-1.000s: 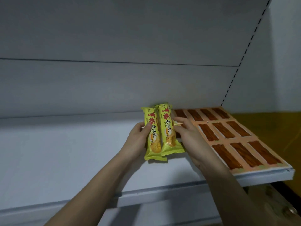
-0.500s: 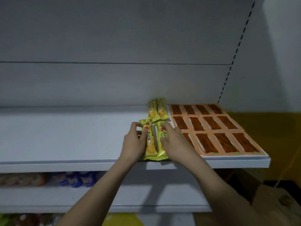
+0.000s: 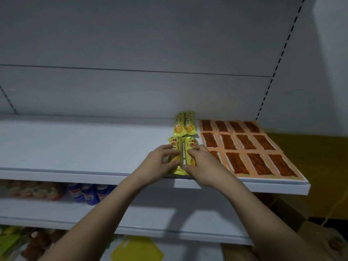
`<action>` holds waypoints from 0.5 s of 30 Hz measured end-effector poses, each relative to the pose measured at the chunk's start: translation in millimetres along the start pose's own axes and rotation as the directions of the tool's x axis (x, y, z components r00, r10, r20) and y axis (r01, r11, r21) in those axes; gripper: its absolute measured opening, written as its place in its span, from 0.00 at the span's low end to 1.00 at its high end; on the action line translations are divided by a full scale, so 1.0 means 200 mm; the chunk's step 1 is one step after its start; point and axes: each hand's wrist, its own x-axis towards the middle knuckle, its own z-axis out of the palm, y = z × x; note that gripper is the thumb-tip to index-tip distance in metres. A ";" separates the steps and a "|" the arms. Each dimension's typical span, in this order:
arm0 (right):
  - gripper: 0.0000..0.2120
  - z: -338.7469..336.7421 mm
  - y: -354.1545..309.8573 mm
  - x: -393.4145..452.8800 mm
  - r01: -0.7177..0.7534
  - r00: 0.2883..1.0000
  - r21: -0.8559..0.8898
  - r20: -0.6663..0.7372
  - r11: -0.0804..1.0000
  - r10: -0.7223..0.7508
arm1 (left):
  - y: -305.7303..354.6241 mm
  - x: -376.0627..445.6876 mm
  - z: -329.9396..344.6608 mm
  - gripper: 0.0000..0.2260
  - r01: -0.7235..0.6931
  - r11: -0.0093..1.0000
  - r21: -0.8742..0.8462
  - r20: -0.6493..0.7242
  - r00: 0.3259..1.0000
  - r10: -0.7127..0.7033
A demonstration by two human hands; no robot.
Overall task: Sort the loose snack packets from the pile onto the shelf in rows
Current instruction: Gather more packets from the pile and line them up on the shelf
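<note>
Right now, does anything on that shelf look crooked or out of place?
Nothing stands out. Two yellow packets lie side by side at the back, the front pair lines up under both hands, left hand and right hand, and the orange packets sit in even rows.

**Yellow packets set at the shelf's front edge**

On the white shelf (image 3: pixel 75 147), the left hand (image 3: pixel 160 162) grips one yellow packet (image 3: pixel 175 157) and the right hand (image 3: pixel 203 164) grips its neighbour (image 3: pixel 190 147), side by side. Two more yellow packets (image 3: pixel 185 123) lie behind them; orange packets (image 3: pixel 244 146) fill rows just right.
</note>
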 end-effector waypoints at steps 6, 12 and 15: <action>0.27 0.02 0.01 0.08 -0.017 0.997 0.011 -0.080 1.000 0.018 | 0.02 0.10 0.04 0.18 0.002 1.000 -0.015 -0.029 1.000 -0.002; 0.29 0.01 0.04 0.12 -0.013 0.997 0.037 -0.078 0.999 0.016 | -0.01 0.13 0.04 0.18 -0.026 0.999 -0.042 -0.043 0.999 0.024; 0.30 -0.01 0.05 0.14 -0.007 0.998 0.036 -0.069 0.999 0.009 | -0.02 0.15 0.02 0.21 -0.049 0.996 -0.080 -0.048 0.998 0.045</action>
